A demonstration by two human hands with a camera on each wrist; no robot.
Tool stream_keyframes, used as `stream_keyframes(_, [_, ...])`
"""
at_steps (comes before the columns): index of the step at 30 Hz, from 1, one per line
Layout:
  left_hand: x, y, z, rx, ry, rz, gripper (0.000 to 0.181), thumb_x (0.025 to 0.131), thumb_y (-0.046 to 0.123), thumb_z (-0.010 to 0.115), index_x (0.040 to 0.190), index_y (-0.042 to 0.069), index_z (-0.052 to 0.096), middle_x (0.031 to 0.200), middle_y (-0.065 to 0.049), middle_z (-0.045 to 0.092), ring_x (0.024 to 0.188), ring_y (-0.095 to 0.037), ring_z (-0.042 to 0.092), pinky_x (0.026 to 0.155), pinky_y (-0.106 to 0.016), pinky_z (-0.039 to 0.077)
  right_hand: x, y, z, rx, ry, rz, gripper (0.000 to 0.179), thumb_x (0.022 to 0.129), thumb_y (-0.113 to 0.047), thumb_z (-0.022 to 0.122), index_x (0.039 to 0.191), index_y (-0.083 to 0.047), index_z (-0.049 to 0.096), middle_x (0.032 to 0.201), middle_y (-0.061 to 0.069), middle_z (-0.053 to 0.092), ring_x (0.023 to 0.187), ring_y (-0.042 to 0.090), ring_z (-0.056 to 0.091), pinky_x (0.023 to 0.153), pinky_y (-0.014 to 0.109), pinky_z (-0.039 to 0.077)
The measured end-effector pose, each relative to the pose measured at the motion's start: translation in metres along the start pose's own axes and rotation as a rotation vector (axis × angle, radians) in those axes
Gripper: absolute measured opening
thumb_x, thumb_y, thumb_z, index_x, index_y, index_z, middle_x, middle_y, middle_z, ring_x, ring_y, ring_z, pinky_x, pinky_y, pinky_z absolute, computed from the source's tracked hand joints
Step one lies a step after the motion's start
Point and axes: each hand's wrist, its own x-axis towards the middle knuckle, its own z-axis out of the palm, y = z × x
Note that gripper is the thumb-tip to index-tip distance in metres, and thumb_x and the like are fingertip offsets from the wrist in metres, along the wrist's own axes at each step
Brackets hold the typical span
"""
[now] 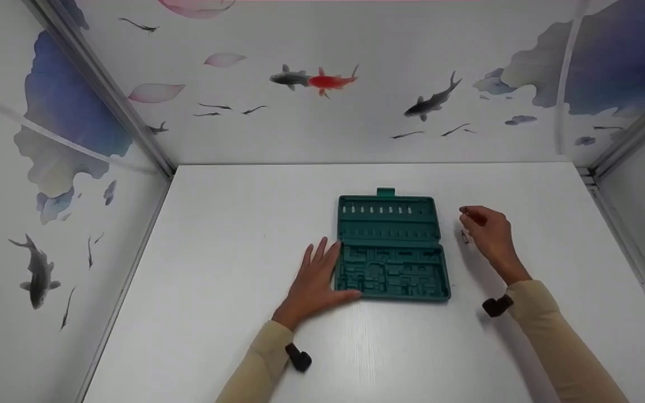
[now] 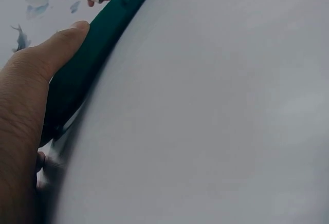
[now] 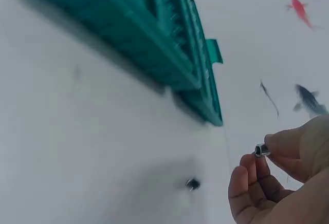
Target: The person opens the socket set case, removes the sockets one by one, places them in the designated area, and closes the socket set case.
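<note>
A green plastic tool case (image 1: 389, 244) lies open on the white table, its lid half at the back with a row of small slots and its front half moulded with recesses. My left hand (image 1: 314, 284) rests at the case's left front corner, fingers spread and straight along the side. Its thumb (image 2: 72, 36) lies on the front rim. To the right of the case, my right hand (image 1: 489, 228) pinches a small silver socket (image 3: 262, 150) between thumb and fingertips, above the table. A second small metal piece (image 3: 193, 184), also socket-like, lies on the table below that hand.
The white table (image 1: 233, 235) meets a back wall (image 1: 356, 129) printed with fish and petals. Side panels in metal frames stand at left (image 1: 93, 184) and right. The case's latch tab (image 1: 386, 192) sticks out at its back edge.
</note>
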Motion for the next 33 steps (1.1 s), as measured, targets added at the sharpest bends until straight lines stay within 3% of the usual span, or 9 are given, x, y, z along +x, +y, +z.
stream_keyframes(3, [0.000, 0.001, 0.001, -0.006, 0.003, -0.005, 0.123, 0.089, 0.086, 0.067, 0.177, 0.013, 0.022, 0.183, -0.011, 0.022, 0.171, -0.028, 0.009, 0.137, -0.055, 0.003, -0.008, 0.014, -0.003, -0.065, 0.023, 0.033, 0.040, 0.113, -0.024, 0.064, 0.143, 0.003, 0.069, 0.136, 0.025, 0.071, 0.115, 0.031, 0.062, 0.080, 0.011, 0.049])
stream_keyframes(9, [0.000, -0.001, 0.000, 0.005, 0.009, -0.002, 0.124, 0.089, 0.086, 0.067, 0.177, 0.012, 0.022, 0.182, -0.011, 0.024, 0.171, -0.029, 0.010, 0.137, -0.055, 0.004, -0.018, 0.028, 0.000, -0.091, 0.071, 0.077, 0.033, 0.110, -0.021, 0.068, 0.130, 0.005, 0.073, 0.122, 0.024, 0.073, 0.104, 0.031, 0.062, 0.074, 0.012, 0.049])
stream_keyframes(19, [-0.001, 0.002, 0.001, -0.025, 0.000, -0.036, 0.125, 0.087, 0.089, 0.066, 0.178, 0.015, 0.021, 0.184, -0.012, 0.017, 0.171, -0.031, 0.007, 0.137, -0.056, 0.007, -0.028, 0.036, 0.010, -0.056, 0.153, 0.107, 0.034, 0.111, -0.027, 0.068, 0.126, 0.002, 0.078, 0.122, 0.022, 0.076, 0.107, 0.029, 0.064, 0.084, 0.018, 0.049])
stream_keyframes(26, [0.002, 0.000, 0.003, 0.005, 0.013, -0.011, 0.123, 0.089, 0.086, 0.067, 0.177, 0.013, 0.023, 0.182, -0.010, 0.026, 0.171, -0.028, 0.011, 0.138, -0.052, 0.003, -0.032, 0.033, 0.015, -0.081, 0.171, 0.099, 0.034, 0.111, -0.027, 0.067, 0.126, 0.002, 0.078, 0.125, 0.023, 0.075, 0.111, 0.033, 0.065, 0.092, 0.028, 0.050])
stream_keyframes(33, [0.002, -0.002, 0.004, 0.010, 0.013, -0.006, 0.124, 0.089, 0.087, 0.066, 0.177, 0.012, 0.022, 0.182, -0.011, 0.026, 0.171, -0.028, 0.010, 0.138, -0.051, 0.001, -0.032, 0.031, 0.020, -0.098, 0.180, 0.098, 0.032, 0.111, -0.023, 0.067, 0.125, 0.004, 0.077, 0.123, 0.025, 0.074, 0.110, 0.036, 0.065, 0.095, 0.038, 0.052])
